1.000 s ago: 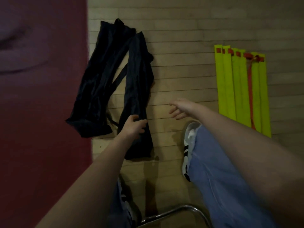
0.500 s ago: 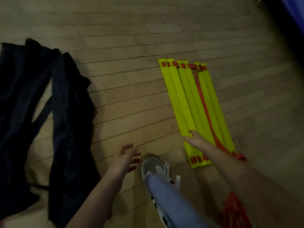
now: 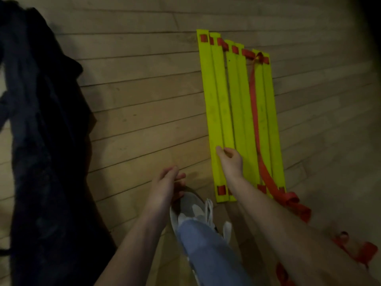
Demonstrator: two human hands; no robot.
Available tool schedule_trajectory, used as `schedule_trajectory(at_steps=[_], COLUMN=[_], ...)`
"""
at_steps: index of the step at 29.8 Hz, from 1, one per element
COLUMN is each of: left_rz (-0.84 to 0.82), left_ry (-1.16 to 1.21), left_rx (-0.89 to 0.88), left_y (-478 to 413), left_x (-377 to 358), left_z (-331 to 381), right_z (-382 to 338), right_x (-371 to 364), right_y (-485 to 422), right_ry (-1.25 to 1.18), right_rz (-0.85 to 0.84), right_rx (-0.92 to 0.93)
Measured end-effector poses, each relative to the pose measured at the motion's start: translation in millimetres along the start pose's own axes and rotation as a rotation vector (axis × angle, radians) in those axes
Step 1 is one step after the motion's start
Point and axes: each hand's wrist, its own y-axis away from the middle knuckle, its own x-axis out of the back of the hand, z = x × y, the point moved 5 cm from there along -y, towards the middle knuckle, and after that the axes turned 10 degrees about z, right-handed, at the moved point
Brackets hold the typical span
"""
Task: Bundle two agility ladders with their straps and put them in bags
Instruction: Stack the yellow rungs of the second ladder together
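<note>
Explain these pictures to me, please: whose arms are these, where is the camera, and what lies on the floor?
There is no machine here. A person wears one camera on the head, and it looks down at their own two bare arms. On the wooden floor lies an agility ladder, its yellow rungs gathered side by side, with a red strap running over them. Black bags lie at the left. The right hand is on the rungs with bent fingers; whether it really grips them is not clear. The left hand holds nothing and is just above a white sneaker.
</note>
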Motion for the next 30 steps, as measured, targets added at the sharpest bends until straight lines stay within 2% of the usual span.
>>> schedule_trajectory(at_steps=[4, 7, 11, 16, 20, 24, 28, 30], left_rz=[0.025, 0.047, 0.061, -0.014, 0.002, 0.112, 0.299, 0.342], left_ry=[0.023, -0.054, -0.149, -0.21, -0.169, -0.138, -0.144, -0.197], left_rx=[-0.048, -0.127, -0.235, -0.254, -0.251, -0.254, -0.423, -0.497], left_y=[-2, -3, -8, -25, -32, -29, -16, -13], left_x=[7, 10, 9, -15, -7, 26, 61, 69], left_z=[6, 10, 24, 36, 26, 20, 44, 57], right_z=[-24, -37, -40, -41, -67, -108, -131, -129], right_x=[-17, -19, -27, -38, -53, -74, -96, -101], right_y=[10, 21, 24, 23, 16, 18, 57, 77], right_ry=[-0.071, -0.118, -0.157, -0.223, -0.288, -0.376, -0.507, -0.514], right_rz=[-0.069, -0.113, -0.157, -0.232, -0.289, -0.294, -0.451, -0.508], right_rx=[0.002, 0.02, -0.056, -0.099, -0.046, 0.026, -0.052, -0.091])
